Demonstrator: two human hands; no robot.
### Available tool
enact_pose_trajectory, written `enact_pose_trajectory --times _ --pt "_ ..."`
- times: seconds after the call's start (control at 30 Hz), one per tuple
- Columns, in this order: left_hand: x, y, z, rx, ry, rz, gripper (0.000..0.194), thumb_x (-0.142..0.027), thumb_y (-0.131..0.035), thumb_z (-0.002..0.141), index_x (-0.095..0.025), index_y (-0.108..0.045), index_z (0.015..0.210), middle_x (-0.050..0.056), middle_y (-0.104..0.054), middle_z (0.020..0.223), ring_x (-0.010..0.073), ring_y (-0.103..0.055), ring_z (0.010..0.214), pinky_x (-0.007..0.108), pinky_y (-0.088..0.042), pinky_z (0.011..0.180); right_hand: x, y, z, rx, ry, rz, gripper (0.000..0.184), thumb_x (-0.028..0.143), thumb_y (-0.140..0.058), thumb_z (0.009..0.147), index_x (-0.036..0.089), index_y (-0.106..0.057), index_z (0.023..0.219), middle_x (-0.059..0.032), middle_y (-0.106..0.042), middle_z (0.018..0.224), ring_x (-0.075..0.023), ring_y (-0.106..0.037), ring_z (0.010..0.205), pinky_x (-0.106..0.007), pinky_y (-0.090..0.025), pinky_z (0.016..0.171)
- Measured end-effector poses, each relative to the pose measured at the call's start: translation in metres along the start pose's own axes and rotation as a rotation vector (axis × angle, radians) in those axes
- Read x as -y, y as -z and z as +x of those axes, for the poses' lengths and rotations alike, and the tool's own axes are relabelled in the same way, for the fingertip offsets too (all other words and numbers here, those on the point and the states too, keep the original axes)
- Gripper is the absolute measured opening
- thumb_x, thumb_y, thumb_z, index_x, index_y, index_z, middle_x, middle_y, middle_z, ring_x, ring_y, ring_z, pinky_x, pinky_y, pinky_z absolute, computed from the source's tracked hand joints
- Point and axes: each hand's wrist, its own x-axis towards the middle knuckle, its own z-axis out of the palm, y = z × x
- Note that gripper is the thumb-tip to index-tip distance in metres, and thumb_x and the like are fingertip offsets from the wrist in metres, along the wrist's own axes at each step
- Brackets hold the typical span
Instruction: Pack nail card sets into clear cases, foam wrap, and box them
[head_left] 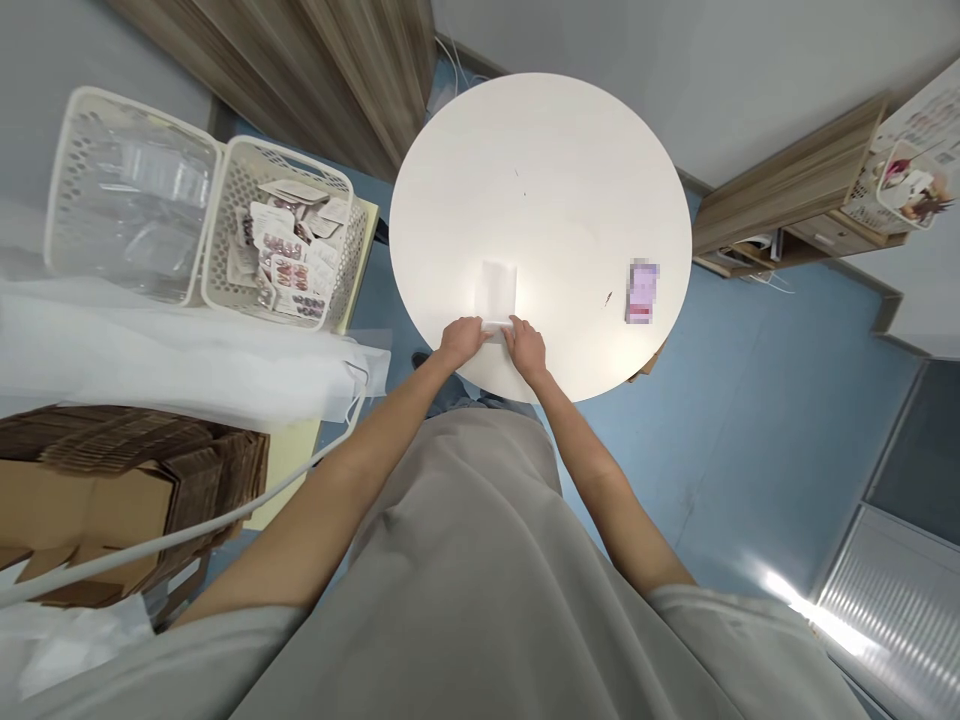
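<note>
A small white sheet, thin and slightly translucent, lies near the front edge of the round white table. Its near end is bent up into a narrow fold or roll. My left hand grips the left end of that fold with closed fingers. On the opposite end, my right hand pinches the same fold. Whether the sheet is paper, foam or a flat pouch I cannot tell.
A blurred-out purple rectangular item lies on the table's right side. To the left stand a basket of small printed packets and a basket of clear plastic. Flattened cardboard boxes and a white hose are nearer me.
</note>
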Motion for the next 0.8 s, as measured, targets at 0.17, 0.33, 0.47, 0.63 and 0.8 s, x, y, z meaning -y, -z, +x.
enact_pose_trajectory --times 0.17,0.33,0.47,0.63,0.8 --pt "-0.012 -0.007 0.001 -0.081 0.182 -0.046 0.027 -0.035 -0.056 0.109 -0.015 -0.069 0.122 0.021 -0.074 0.123 0.0379 -0.069 0.118 0.046 -0.057 0.097 0.01 0.003 0.02 -0.043 -0.13 -0.052 0.043 0.031 -0.056 0.113 0.011 -0.056 0.152 -0.0224 -0.063 0.14 -0.0328 -0.064 0.124 -0.043 -0.052 0.104" --pt "-0.021 -0.021 0.003 -0.309 -0.053 -0.094 0.048 -0.019 -0.052 0.106 -0.011 -0.056 0.153 0.025 -0.053 0.163 0.0384 -0.046 0.157 0.054 -0.044 0.125 0.014 -0.002 0.031 -0.097 -0.019 -0.046 0.033 0.013 -0.052 0.109 0.013 -0.065 0.14 -0.021 -0.063 0.147 -0.0321 -0.058 0.136 -0.046 -0.048 0.114" --pt "-0.02 -0.032 0.009 -0.283 -0.263 -0.128 0.066 -0.01 -0.038 0.101 -0.012 -0.047 0.166 0.019 -0.05 0.17 0.0318 -0.035 0.167 0.053 -0.031 0.137 0.009 -0.012 0.027 -0.04 0.116 -0.019 0.042 0.011 -0.038 0.111 0.013 -0.064 0.144 -0.0196 -0.063 0.156 -0.0289 -0.054 0.147 -0.047 -0.044 0.123" --pt "0.003 -0.049 -0.005 -0.171 -0.38 -0.063 0.069 -0.011 -0.048 0.094 -0.002 -0.048 0.163 0.024 -0.043 0.174 0.0341 -0.034 0.167 0.051 -0.028 0.139 -0.009 -0.027 -0.01 0.025 0.252 -0.03 0.061 0.019 -0.054 0.107 0.009 -0.045 0.167 -0.0212 -0.036 0.178 -0.0328 -0.032 0.168 -0.051 -0.038 0.132" --pt "0.035 -0.065 -0.034 -0.056 -0.495 -0.026 0.075 -0.013 -0.059 0.09 -0.008 -0.047 0.164 0.02 -0.042 0.176 0.0297 -0.037 0.166 0.045 -0.027 0.139 -0.025 -0.042 -0.051 0.096 0.329 -0.034 0.061 0.024 -0.051 0.11 0.011 -0.043 0.17 -0.0199 -0.033 0.179 -0.0318 -0.03 0.169 -0.051 -0.039 0.132"
